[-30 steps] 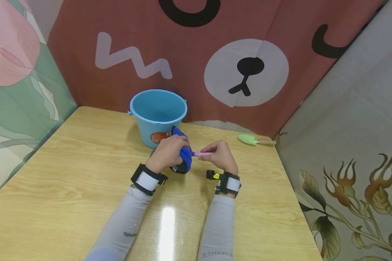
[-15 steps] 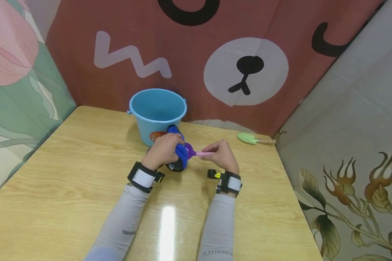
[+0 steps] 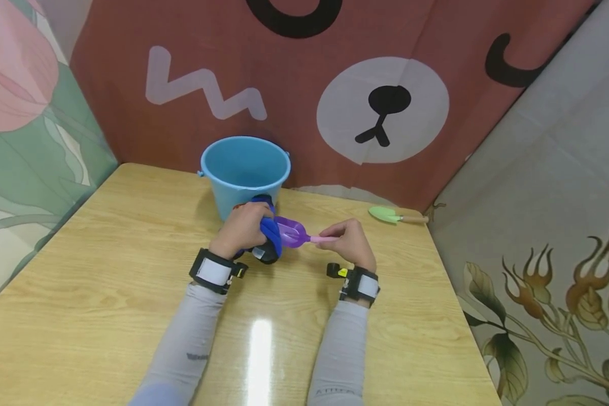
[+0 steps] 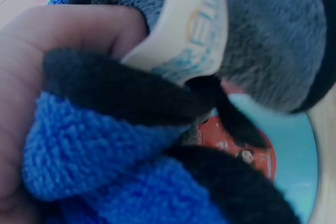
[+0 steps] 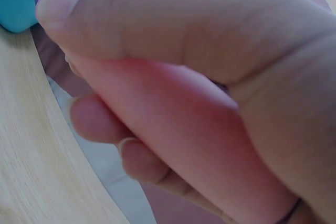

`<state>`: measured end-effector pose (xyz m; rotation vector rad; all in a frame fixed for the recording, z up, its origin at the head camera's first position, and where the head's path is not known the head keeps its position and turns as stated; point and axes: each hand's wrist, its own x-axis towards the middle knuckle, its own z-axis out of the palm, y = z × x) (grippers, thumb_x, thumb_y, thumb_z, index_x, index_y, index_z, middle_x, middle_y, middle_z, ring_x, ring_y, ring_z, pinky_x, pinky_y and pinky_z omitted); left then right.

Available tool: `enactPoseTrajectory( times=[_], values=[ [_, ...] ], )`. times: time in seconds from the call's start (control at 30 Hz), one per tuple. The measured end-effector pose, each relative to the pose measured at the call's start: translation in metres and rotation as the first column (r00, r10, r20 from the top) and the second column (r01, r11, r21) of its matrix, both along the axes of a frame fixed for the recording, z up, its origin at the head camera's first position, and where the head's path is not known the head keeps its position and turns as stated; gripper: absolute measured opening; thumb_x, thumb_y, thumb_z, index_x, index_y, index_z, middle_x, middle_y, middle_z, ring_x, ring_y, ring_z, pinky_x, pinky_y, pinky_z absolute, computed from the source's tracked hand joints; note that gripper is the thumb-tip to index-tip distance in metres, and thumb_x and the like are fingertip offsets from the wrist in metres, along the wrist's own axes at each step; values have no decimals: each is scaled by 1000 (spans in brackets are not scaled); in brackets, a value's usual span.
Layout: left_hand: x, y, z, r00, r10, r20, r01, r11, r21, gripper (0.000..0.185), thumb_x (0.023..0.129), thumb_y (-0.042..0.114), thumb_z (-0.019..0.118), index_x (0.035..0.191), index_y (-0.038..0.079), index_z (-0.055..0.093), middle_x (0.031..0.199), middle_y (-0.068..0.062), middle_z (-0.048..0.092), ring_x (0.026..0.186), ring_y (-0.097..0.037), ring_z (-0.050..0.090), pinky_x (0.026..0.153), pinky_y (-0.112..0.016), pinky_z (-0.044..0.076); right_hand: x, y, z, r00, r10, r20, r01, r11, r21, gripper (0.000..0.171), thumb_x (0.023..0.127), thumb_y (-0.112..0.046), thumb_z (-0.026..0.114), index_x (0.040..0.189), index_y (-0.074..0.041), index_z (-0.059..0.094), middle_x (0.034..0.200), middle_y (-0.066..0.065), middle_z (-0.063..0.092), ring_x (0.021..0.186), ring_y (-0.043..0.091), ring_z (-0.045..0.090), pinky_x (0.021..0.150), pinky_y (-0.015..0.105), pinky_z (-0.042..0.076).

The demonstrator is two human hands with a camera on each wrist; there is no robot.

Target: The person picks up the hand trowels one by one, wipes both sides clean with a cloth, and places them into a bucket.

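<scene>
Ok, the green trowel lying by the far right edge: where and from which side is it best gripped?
Probably by the wooden handle of the green trowel, coming from the table's right edge. It lies flat, blade pointing left toward the blue bucket, handle end outward and clear of both hands, so a grip around the narrow handle looks easiest.

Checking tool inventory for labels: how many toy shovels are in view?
2. A purple shovel is held by its pink handle in the right hand, its scoop against the blue cloth in the left hand. A green shovel lies on the table, far right. The bucket looks empty.
</scene>
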<state>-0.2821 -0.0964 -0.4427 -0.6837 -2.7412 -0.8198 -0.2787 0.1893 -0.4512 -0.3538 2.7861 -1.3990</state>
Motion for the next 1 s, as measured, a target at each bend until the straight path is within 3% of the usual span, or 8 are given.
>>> enactPoseTrajectory(
  times=[0.13,0.27,0.4,0.5,0.6,0.7,0.83,1.0],
  values=[
    [-5,-8,-2,1000,-3,9,2,1000,29,25,61,-8,68,75,12,65,86,-2,64,75,-22,55,66,-35,45,0,5,-1,1000,-13,-3,13,1000,2,18,74,-23,92,88,-17,82,83,0,77,82,22,71,76,40,59],
    [-7,-24,-3,998,-57,23,53,990,134,24,60,-8,66,71,12,60,82,-3,61,74,-22,54,67,-34,44,-2,10,-4,1000,1,-17,-1,1000,-13,19,75,-21,91,91,-16,82,87,0,78,84,21,71,77,40,58],
    [-6,-41,-7,996,-83,12,78,965,251,26,60,-8,68,82,6,67,86,-6,66,80,-23,59,76,-38,49,-3,15,-5,1000,4,-19,-6,995,-99,26,78,-25,89,100,-12,81,91,4,78,86,26,71,77,41,58],
    [-6,-44,-7,994,-108,-20,108,932,345,26,64,-6,73,86,5,71,92,-8,69,88,-25,62,85,-40,50,-3,18,-3,1000,-21,-21,17,982,-189,32,82,-28,86,107,-9,79,92,7,78,82,30,71,70,36,57],
    [-6,-38,-5,989,-136,-59,148,876,459,22,69,-1,78,89,7,73,97,-8,71,95,-24,63,91,-38,49,-3,18,-1,998,-46,-39,35,965,-259,35,85,-30,83,112,-8,78,92,6,78,75,32,70,61,28,53],
    [-5,-26,-3,987,-138,-79,158,802,576,21,72,0,80,91,7,75,100,-8,72,98,-23,63,93,-33,48,-3,15,2,996,-67,-66,43,950,-311,36,87,-30,82,113,-5,77,90,3,78,70,33,68,56,25,50],
    [-5,-12,-5,990,-122,-68,133,688,713,27,72,-7,78,97,1,75,107,-17,72,106,-24,63,98,-30,46,4,6,10,991,-82,-103,39,929,-368,32,88,-22,80,112,-1,76,87,1,77,67,36,66,53,23,48],
    [-5,3,-10,995,-103,-7,66,577,814,32,76,-8,73,108,-6,71,113,-24,68,108,-24,60,99,-33,44,19,-11,29,986,-52,-159,-16,917,-399,27,90,-13,77,111,4,75,84,7,76,66,39,62,52,22,46]
  ],
)
